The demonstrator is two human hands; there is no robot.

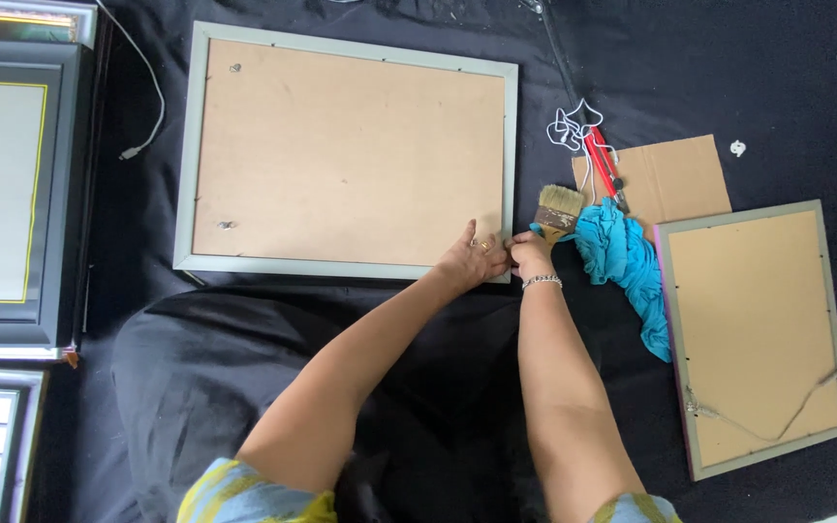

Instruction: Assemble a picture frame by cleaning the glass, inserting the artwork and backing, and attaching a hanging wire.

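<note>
A large picture frame (pixel 346 153) lies face down on a black cloth, its brown backing board up and its rim pale grey. My left hand (pixel 474 257) rests on the frame's near right corner, fingers spread on the backing and rim. My right hand (pixel 530 254) is pinched shut at that same corner, just outside the rim, touching the left hand's fingertips. What the right fingers pinch is too small to tell. A ring is on the left hand and a bracelet on the right wrist.
A paintbrush (pixel 558 208), a crumpled blue cloth (pixel 627 261), red-handled pliers (pixel 601 165), white cord and a cardboard piece (pixel 675 174) lie right of the hands. A smaller face-down frame (pixel 756 334) sits at right. Dark frames (pixel 12 194) and a white cable (pixel 147 97) lie at left.
</note>
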